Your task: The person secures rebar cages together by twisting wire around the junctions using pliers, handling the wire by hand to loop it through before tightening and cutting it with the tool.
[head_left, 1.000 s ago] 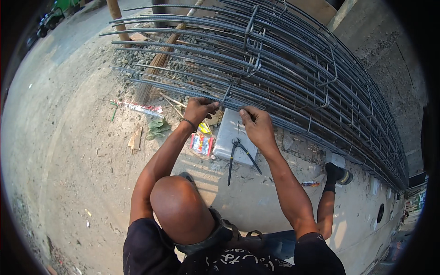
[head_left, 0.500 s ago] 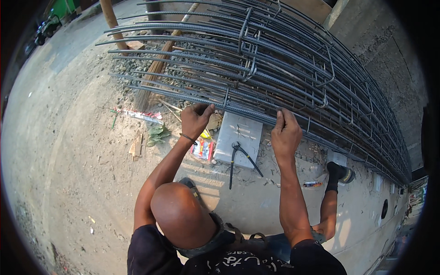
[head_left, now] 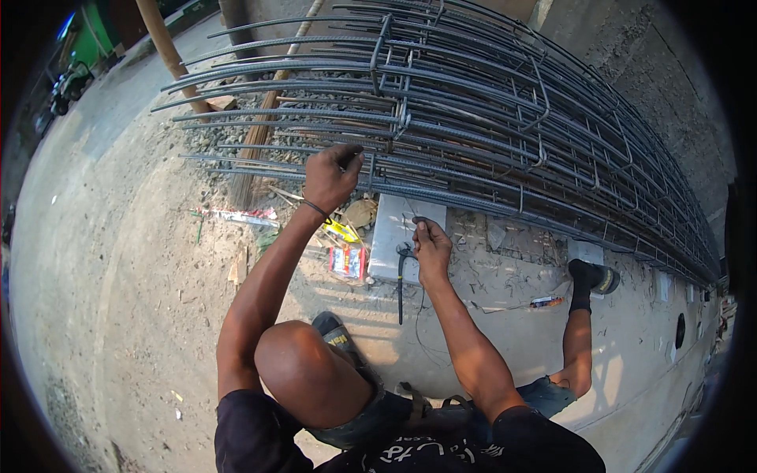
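My left hand point(head_left: 331, 180) is closed in a pinch at the near edge of the rebar cage point(head_left: 473, 110), beside a stirrup point(head_left: 372, 169). What its fingers hold cannot be made out. Lower and to the right, my right hand point(head_left: 433, 251) pinches a thin dark wire; a loose length of wire point(head_left: 421, 335) trails below it toward the ground. Black-handled pincers point(head_left: 400, 288) lie on a pale flat block point(head_left: 386, 236) between my arms, one handle hidden behind my right hand.
Gravel point(head_left: 209, 146) and a stick broom point(head_left: 256, 146) lie under the bar ends. A red and blue packet point(head_left: 347, 262) and a yellow wrapper point(head_left: 341, 231) are on the ground. A concrete wall point(head_left: 631, 71) rises behind the cage; a bamboo pole point(head_left: 162, 43) stands far left.
My right hand has dropped from the bars and moved left, over the pincers, with wire trailing from it. My left hand has risen slightly at the bars. The whole view has shifted a little.
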